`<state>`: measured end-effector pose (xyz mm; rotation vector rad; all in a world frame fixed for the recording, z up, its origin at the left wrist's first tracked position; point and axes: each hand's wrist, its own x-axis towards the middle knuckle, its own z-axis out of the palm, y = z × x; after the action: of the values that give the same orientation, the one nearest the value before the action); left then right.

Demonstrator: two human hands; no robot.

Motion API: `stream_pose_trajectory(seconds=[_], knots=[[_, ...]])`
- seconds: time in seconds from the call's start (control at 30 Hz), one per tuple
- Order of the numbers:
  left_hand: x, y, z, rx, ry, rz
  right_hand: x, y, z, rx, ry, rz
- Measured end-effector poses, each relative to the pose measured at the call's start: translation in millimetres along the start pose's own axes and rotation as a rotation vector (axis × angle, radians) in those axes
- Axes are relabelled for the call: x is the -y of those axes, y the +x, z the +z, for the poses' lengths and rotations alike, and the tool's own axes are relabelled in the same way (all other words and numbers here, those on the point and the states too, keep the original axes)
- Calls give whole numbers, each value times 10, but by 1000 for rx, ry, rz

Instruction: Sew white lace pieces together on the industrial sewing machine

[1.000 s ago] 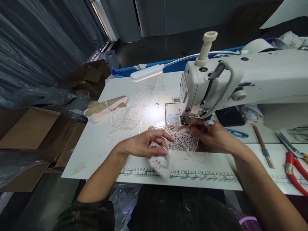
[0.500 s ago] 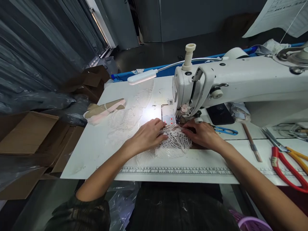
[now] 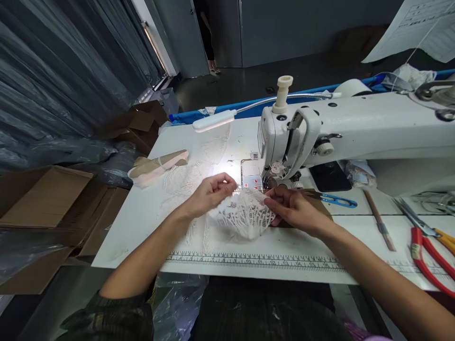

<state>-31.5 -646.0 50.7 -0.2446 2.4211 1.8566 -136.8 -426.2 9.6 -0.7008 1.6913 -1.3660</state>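
Observation:
A piece of white lace (image 3: pixel 245 215) is lifted off the white sewing table (image 3: pixel 142 222) just in front of the needle plate (image 3: pixel 251 181). My left hand (image 3: pixel 211 192) pinches its left upper edge with curled fingers. My right hand (image 3: pixel 295 210) grips its right edge. Both hands sit right below the head of the white sewing machine (image 3: pixel 320 137). More lace lies flat on the table under the lamp's light, to the left of my hands.
A bundle of beige and pink strips (image 3: pixel 156 166) lies at the table's left. A gooseneck lamp (image 3: pixel 213 121) hangs behind. Blue snips (image 3: pixel 337 201), a brush (image 3: pixel 378 220) and red-handled scissors (image 3: pixel 430 258) lie to the right. Cardboard boxes (image 3: pixel 46 203) stand on the floor at left. A printed ruler (image 3: pixel 256 261) runs along the front edge.
Both hands have lifted the lace off the table; half a second ago it lay pressed flat by the needle. My left hand went from flat to a pinch.

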Motion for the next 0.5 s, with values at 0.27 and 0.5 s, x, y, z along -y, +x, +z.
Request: stream_pose_trajectory(seconds=[0.27, 0.5], knots=[[-87, 414, -104, -150, 795, 229, -124, -60, 133, 74, 196, 270], [11, 267, 216, -5, 876, 382, -90, 11, -267, -154, -615, -67]])
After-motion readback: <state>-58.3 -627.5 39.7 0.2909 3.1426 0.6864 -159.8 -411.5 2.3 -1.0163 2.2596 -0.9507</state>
